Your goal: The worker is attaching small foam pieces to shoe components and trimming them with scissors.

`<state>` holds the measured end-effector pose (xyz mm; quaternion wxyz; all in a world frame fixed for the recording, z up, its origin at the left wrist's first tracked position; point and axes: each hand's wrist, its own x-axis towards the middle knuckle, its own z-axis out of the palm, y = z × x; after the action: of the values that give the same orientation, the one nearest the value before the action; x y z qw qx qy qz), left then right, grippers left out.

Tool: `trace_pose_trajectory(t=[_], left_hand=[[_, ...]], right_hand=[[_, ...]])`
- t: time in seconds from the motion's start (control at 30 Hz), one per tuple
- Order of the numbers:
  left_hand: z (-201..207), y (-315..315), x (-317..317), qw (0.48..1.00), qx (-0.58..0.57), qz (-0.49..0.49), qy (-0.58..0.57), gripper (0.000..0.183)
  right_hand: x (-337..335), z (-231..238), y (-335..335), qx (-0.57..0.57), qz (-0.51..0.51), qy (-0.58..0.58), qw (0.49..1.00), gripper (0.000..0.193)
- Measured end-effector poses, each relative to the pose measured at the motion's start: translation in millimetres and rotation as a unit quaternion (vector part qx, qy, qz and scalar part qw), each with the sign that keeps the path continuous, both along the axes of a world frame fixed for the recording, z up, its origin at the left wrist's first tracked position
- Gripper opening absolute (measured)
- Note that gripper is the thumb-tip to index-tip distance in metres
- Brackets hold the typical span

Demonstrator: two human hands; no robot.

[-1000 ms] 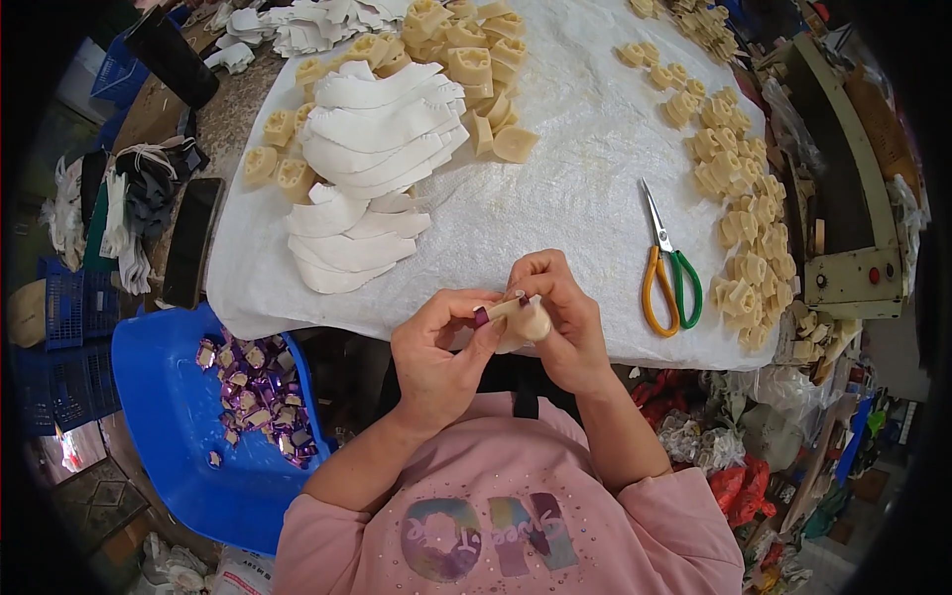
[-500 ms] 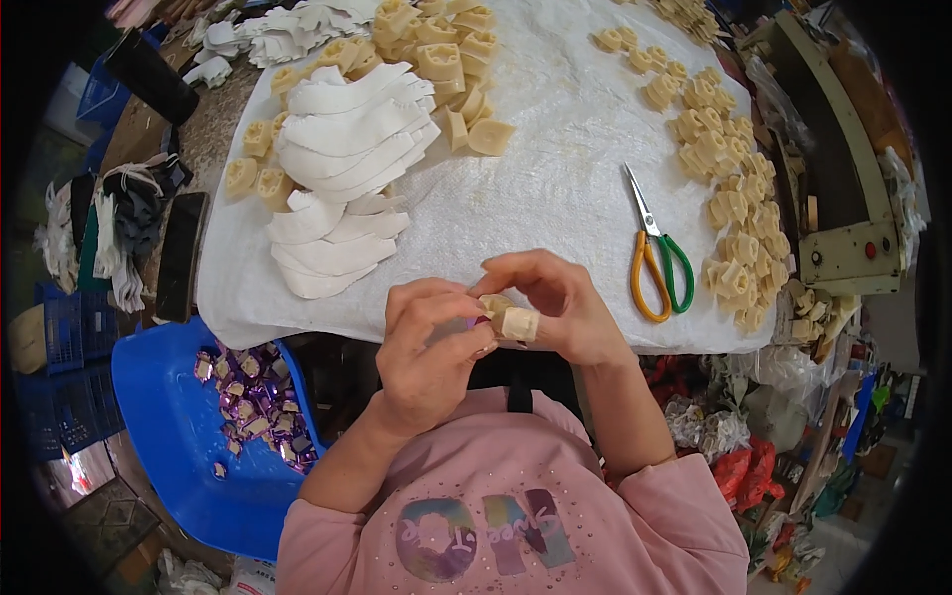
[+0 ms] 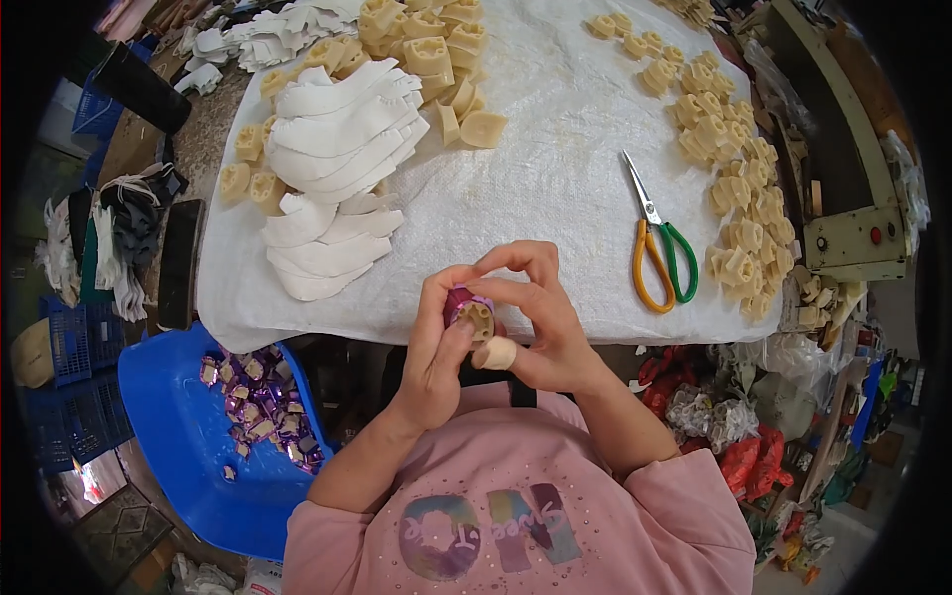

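Between my two hands, just off the near edge of the table, is a small cream shoe heel (image 3: 480,319) with shiny purple covering around its side. Its hollow, ribbed end faces up toward me. My left hand (image 3: 428,352) is closed on it, the thumb pressed at the hollow end. My right hand (image 3: 545,322) curls around the other side, fingertips on the purple covering. A beige wrap (image 3: 495,354) is around my right thumb. Left of my hands on the table lie fanned stacks of curved white pieces (image 3: 337,149). To the right rest scissors (image 3: 654,238) with orange and green handles.
Bare cream heels lie heaped at the back (image 3: 426,55) and along the table's right side (image 3: 734,188). A blue tub (image 3: 174,426) at lower left holds several purple-covered heels (image 3: 263,402). A phone (image 3: 180,263) and a black cylinder (image 3: 144,81) are at left, a machine (image 3: 853,233) at right.
My hands have turned the heel, so its hollow end and the purple covering now show. My left thumb has moved onto the hollow end, and my right fingers have come down onto the covering.
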<state>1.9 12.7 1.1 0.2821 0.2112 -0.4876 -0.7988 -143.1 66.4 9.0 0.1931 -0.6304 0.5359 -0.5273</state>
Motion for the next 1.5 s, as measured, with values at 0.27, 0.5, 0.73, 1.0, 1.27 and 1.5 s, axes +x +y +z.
trace_pose_trajectory(t=[0.27, 0.5, 0.73, 1.0, 1.27, 1.5], left_hand=[[4.5, 6.0, -9.2, 0.994, -0.100, 0.004, 0.039, 0.068], [-3.2, 11.4, -13.5, 0.965, -0.221, 0.134, -0.040, 0.054], [2.3, 6.4, -13.6, 0.978, -0.121, 0.168, -0.012, 0.040], [-9.9, 6.8, -11.5, 0.994, -0.052, 0.099, -0.002, 0.049], [-1.6, -9.5, -2.7, 0.987, -0.143, 0.033, -0.060, 0.085], [-3.1, -5.6, -4.2, 0.969, -0.220, 0.083, -0.075, 0.075]], right_hand=[[-6.2, 3.2, -12.1, 0.223, 0.179, -0.395, 0.873, 0.013], [19.2, -23.0, -4.6, 0.053, 0.067, -0.236, 0.968, 0.017], [33.0, -21.1, 1.3, 0.072, 0.101, -0.368, 0.922, 0.034], [26.7, -13.2, -1.0, 0.064, 0.018, -0.208, 0.976, 0.031], [-1.7, 5.7, -5.4, 0.132, -0.047, -0.124, 0.982, 0.031], [-5.5, 13.4, -3.1, 0.158, -0.016, -0.063, 0.985, 0.029]])
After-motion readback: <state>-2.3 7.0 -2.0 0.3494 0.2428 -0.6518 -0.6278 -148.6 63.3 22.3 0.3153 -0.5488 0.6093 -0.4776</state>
